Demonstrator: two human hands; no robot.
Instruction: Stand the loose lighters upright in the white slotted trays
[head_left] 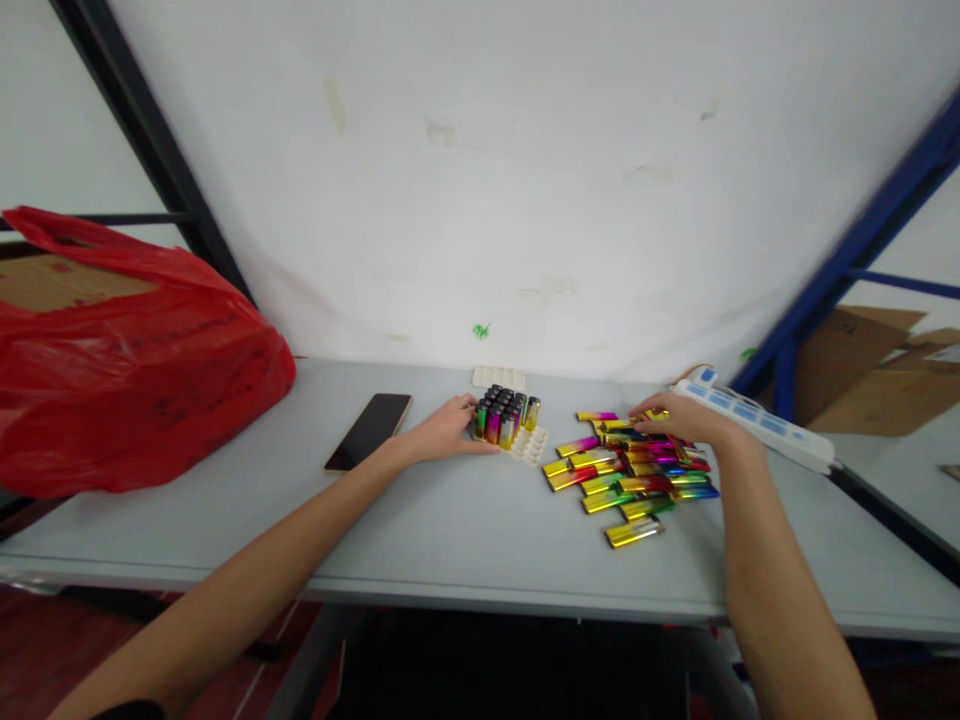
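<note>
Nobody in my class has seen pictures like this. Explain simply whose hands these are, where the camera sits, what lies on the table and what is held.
There is no machine: a person's bare hands work, seen from a camera on their head. On the table are a red bag, a phone, a power strip and a heap of lighters. Upright lighters stand by a tray's bare cells. The left hand touches them; the right hand seems to hold one from the heap.

Even, fairly bright light with faint shadows; the view looks slightly soft, and wide-angle distortion stretches its edges.
</note>
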